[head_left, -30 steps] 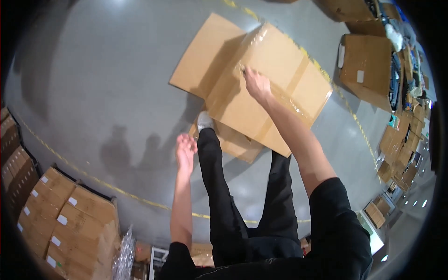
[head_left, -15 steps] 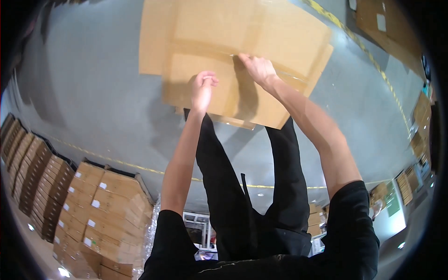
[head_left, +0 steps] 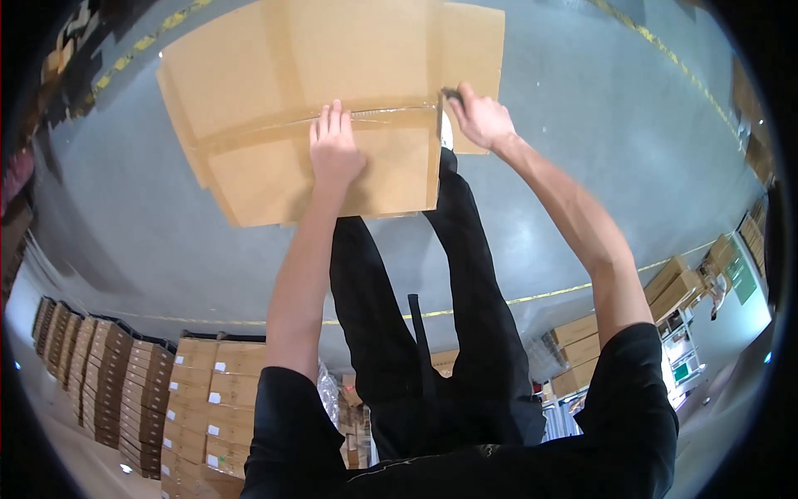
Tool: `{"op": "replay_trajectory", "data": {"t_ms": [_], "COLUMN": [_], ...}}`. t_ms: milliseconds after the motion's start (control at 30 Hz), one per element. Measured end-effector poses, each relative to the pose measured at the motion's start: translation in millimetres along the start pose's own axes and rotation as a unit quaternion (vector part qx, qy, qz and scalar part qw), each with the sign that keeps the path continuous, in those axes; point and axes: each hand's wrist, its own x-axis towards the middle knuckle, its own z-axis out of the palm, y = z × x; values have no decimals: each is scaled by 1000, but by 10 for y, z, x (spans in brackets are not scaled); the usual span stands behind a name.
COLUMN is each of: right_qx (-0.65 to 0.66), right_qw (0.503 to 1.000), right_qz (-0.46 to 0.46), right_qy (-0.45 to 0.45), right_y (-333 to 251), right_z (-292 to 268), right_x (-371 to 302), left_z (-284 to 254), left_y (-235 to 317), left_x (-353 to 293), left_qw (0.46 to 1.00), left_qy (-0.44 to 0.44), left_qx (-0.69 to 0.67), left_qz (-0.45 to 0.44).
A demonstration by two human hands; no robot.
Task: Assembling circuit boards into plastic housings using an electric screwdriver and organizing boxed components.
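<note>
A large brown cardboard box (head_left: 291,175) is in front of me, with a taped seam (head_left: 266,124) running across it. Along the middle of that seam the clear tape looks slit and wrinkled. My left hand (head_left: 334,150) lies on the cardboard just below the seam, fingers stretched out and holding nothing. At the seam's right end, my right hand (head_left: 484,118) is closed around a small dark tool that looks like a box cutter (head_left: 451,94). Its blade cannot be made out. A cardboard flap (head_left: 474,54) sticks out beyond the box's right side.
Grey floor (head_left: 573,166) with yellow marking lines surrounds the box. Stacked cartons (head_left: 224,399) stand behind me on the left, beside rows of more cartons (head_left: 104,374). Shelving and cartons (head_left: 582,341) are behind me on the right. My legs (head_left: 374,291) stand close against the box.
The box now appears farther left in view. My left hand has gone from loosely curled above the cardboard to flat on it. My right hand has moved along the seam to its right end.
</note>
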Motion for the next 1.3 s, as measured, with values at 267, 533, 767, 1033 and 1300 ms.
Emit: {"op": "replay_trajectory", "data": {"t_ms": [267, 533, 767, 1033, 1300], "right_qx": [208, 164, 331, -12, -26], "right_qw": [963, 980, 939, 957, 888], "right_qz": [-59, 87, -31, -110, 18], "right_qy": [163, -71, 89, -268, -458], "right_y": [128, 784, 97, 569, -115], "right_z": [471, 1262, 572, 401, -93], "right_x": [-64, -1292, -501, 258, 322], "left_z": [-435, -833, 180, -320, -470], "left_y": [12, 224, -248, 77, -74], "left_x": [163, -33, 392, 58, 32], "left_qw": [965, 917, 891, 946, 932], "left_qy": [-223, -356, -444, -305, -338], "left_qx": [-135, -154, -91, -108, -121], "left_qz": [-26, -98, -15, -13, -46]}}
